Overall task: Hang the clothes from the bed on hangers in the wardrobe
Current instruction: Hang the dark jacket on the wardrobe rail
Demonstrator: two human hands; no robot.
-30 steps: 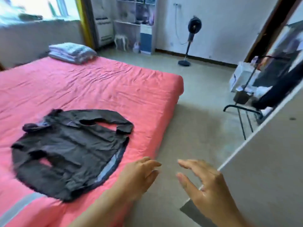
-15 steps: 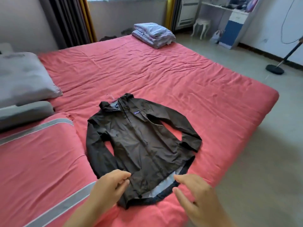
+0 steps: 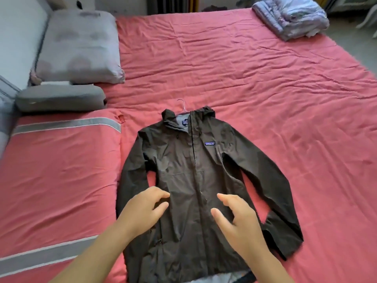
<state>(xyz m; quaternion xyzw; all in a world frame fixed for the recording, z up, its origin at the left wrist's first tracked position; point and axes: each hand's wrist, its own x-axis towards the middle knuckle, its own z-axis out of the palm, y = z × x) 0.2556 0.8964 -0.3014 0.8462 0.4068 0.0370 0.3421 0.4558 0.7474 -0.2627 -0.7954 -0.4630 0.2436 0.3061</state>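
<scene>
A dark hooded jacket [image 3: 193,170] lies flat and face up on the pink bed [image 3: 265,88], sleeves spread to both sides. The hook of a thin wire hanger [image 3: 182,105] sticks out at its collar; the rest of the hanger is hidden inside the jacket. My left hand [image 3: 142,211] hovers over the jacket's lower left side, fingers loosely curved and holding nothing. My right hand [image 3: 238,219] hovers over the lower right front, fingers spread and empty. I cannot tell whether either hand touches the fabric. The wardrobe is out of view.
A folded pink quilt with grey stripes [image 3: 57,176] lies left of the jacket. Two grey pillows [image 3: 79,45] sit at the head of the bed on the left. A folded pale blue blanket [image 3: 291,15] rests at the bed's far right corner.
My view has swung from the floor and wardrobe side onto the bed. Both hands have moved forward from the jacket's hem to over its lower body.
</scene>
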